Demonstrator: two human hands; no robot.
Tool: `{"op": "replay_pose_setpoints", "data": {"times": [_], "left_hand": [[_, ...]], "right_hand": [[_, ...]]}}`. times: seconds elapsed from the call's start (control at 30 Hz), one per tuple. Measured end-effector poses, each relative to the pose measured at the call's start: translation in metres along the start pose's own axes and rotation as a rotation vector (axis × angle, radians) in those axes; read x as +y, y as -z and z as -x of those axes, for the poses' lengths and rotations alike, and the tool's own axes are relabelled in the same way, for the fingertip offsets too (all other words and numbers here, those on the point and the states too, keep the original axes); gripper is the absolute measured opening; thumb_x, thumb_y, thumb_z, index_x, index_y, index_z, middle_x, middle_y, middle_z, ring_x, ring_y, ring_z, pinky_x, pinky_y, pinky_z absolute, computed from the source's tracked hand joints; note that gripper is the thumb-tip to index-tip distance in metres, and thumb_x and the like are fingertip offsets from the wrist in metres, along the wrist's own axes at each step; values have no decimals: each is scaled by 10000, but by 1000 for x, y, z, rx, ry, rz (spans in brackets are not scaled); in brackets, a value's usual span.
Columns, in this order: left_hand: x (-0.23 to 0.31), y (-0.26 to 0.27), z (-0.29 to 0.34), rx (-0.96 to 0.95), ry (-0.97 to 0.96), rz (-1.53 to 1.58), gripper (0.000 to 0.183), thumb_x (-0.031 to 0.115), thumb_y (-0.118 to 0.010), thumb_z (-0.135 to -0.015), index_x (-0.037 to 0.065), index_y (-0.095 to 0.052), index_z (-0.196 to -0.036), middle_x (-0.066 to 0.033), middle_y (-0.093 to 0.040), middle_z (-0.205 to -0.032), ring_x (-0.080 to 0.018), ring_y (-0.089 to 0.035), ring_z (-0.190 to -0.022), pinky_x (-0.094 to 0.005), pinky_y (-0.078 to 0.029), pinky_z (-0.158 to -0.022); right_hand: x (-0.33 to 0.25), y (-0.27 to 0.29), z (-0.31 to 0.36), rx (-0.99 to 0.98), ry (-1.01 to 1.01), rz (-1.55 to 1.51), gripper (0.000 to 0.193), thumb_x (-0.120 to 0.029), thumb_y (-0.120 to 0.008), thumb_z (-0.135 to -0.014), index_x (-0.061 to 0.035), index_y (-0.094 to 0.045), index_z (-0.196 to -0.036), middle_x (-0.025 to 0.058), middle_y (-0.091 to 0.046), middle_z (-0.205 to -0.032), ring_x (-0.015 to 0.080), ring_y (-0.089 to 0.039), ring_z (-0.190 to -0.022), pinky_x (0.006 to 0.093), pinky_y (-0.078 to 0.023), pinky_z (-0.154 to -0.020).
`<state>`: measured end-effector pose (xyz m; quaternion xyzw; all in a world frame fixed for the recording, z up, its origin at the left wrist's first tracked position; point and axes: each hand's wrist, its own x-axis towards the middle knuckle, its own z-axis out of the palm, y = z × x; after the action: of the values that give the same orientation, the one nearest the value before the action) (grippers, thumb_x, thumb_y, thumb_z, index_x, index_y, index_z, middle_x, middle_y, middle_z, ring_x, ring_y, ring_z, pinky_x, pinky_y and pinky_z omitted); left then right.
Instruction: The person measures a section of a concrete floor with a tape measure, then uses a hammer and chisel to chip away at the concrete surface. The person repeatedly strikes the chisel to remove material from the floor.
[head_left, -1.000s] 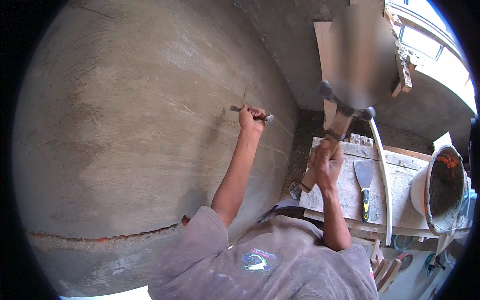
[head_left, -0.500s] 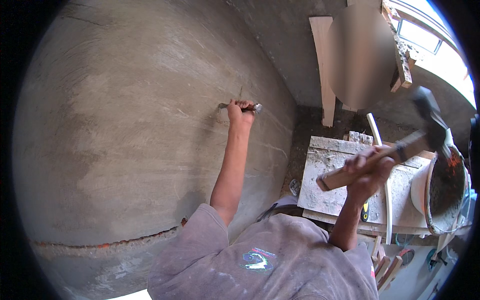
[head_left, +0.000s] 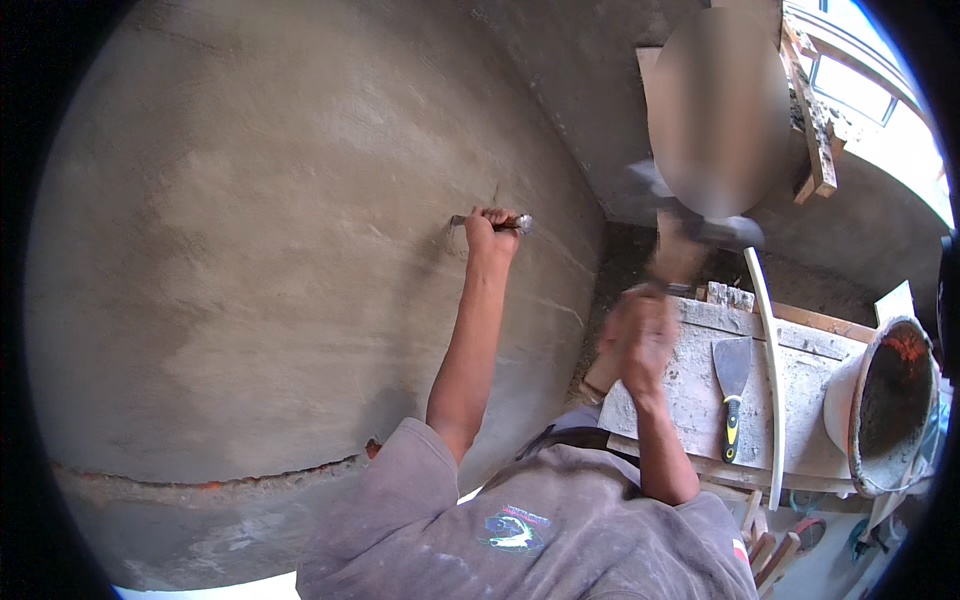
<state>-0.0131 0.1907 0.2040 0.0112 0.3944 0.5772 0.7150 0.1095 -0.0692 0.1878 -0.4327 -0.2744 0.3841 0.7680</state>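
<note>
My left hand [head_left: 490, 240] is wrapped round a metal chisel [head_left: 523, 223], whose tip meets the plastered wall [head_left: 290, 260] at a small chipped spot. The chisel's struck end sticks out on the right of my fist. In my right hand [head_left: 645, 340] is a hammer [head_left: 678, 256], gripped by its wooden handle and raised to the right of the chisel. Motion smears the hammer's dark head. Hammer and chisel are apart.
A mortar-spattered board [head_left: 690, 350] lies at the right, bearing a putty knife [head_left: 733, 385] and a curved white strip [head_left: 771, 370]. A dirty bucket [head_left: 845, 410] stands at its right end. Wooden planks [head_left: 818, 150] stand near the window. A broken groove [head_left: 210, 485] crosses the wall low down.
My right hand has swung the hammer leftward, toward the chisel, and its head has turned upward in view. The putty knife is now uncovered. My left hand keeps the chisel at the same wall spot.
</note>
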Motion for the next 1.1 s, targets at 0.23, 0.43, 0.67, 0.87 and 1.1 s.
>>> {"op": "replay_pose_setpoints", "data": {"times": [0.23,0.43,0.67,0.87,1.1], "left_hand": [[5,4,-7,-19,59,109,413,275,-282,-1001,124,-276,-616,12,-263,-546,-124,-256,-457,-265,-295,-455],[1,-3,-8,-38,17,48,409,255,-284,-998,135,-278,-608,9,-277,-538,-125,-253,-449,-275,-294,-445],[5,3,-6,-47,36,95,404,244,-285,-1000,120,-280,-615,4,-269,-539,-130,-246,-443,-275,-312,-449],[9,-7,-8,-12,48,128,396,240,-291,-994,124,-267,-616,8,-251,-533,-129,-250,-447,-278,-309,-452],[-17,12,2,24,42,10,399,270,-352,-981,141,-283,-610,26,-261,-524,-120,-261,-441,-270,-301,-448]], "right_hand": [[-33,-28,-37,283,388,-425,372,-462,-445,-934,-102,-476,-1023,4,-457,-708,152,-498,-639,332,-442,-631],[67,-24,2,-82,-237,40,208,-241,-451,-976,-41,-488,-1016,9,-477,-632,76,-458,-480,234,-403,-417],[-82,9,-31,71,357,-704,503,-609,-368,-913,-150,-468,-1091,-3,-524,-737,135,-483,-546,296,-427,-515],[14,-63,-23,-37,96,260,187,-240,-486,-959,-61,-530,-937,20,-520,-628,132,-494,-508,279,-421,-493],[37,-5,-7,-72,-257,31,324,-385,-467,-959,-67,-440,-902,10,-445,-570,99,-446,-428,248,-392,-382]]}}
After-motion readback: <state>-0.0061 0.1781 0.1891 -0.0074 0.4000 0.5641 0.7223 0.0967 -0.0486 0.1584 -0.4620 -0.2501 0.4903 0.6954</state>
